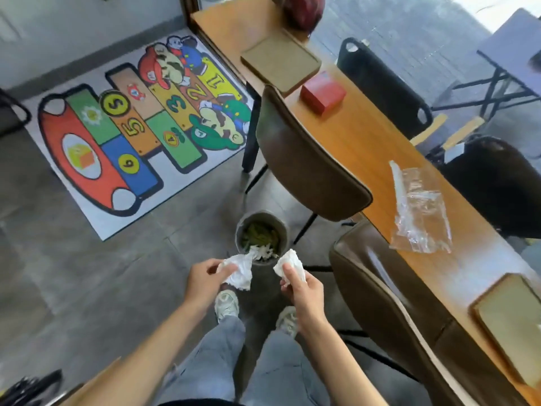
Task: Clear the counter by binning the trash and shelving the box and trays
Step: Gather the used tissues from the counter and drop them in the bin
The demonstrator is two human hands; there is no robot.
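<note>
I stand over a small round bin [281, 227] on the floor that holds green and white scraps. My left hand [205, 281] grips a crumpled white tissue [241, 272] just left of the bin's near rim. My right hand [301, 291] grips a second crumpled tissue [289, 263] at the bin's right near edge. On the wooden counter [366, 142] to the right lie a clear plastic wrapper [418, 212], a red box [322, 92], a far tray [279, 60] and a near tray [509, 320].
Two brown chairs [307, 162] [389, 294] stand pushed against the counter between me and it. A black chair [380, 83] sits on the far side. A colourful hopscotch mat [126, 127] covers the floor to the left.
</note>
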